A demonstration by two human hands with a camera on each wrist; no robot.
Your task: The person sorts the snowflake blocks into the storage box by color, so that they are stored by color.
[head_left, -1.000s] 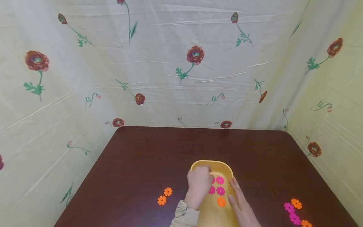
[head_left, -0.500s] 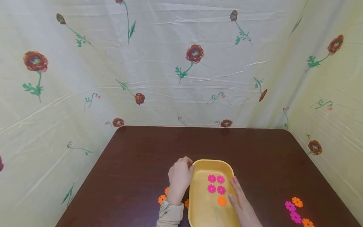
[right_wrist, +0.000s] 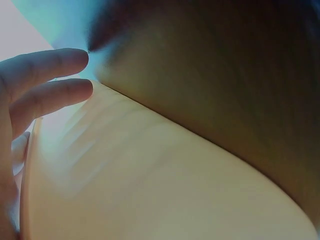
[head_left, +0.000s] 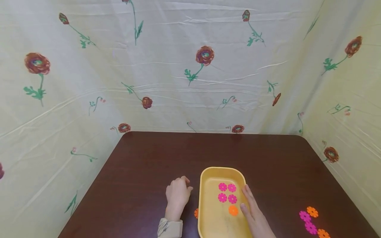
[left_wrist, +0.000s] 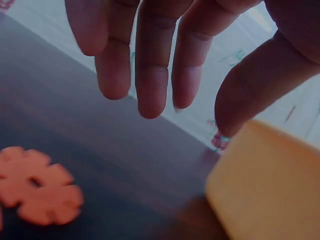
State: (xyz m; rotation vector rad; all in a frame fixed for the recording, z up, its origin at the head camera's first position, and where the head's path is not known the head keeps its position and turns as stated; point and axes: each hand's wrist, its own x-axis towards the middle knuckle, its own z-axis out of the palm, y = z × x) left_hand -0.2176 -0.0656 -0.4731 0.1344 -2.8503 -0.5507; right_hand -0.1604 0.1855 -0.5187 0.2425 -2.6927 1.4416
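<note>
A smooth yellow plastic tray (head_left: 208, 211), oblong with rounded corners, sits on the dark wooden table (head_left: 148, 158). Inside it lie four pink flower-shaped discs (head_left: 227, 192) in a square, with one orange disc (head_left: 233, 210) just nearer the person. The right hand (head_left: 253, 215) lies flat along the tray's right rim, fingers straight and close together. The left hand (head_left: 178, 195) hovers just left of the tray, fingers loosely curled downward and holding nothing; the left wrist view shows an orange notched disc (left_wrist: 37, 185) on the table under them. Another orange piece (head_left: 196, 213) peeks out at the tray's left wall, though it is mostly hidden. More pink and orange discs (head_left: 311, 221) lie well right of the tray.
</note>
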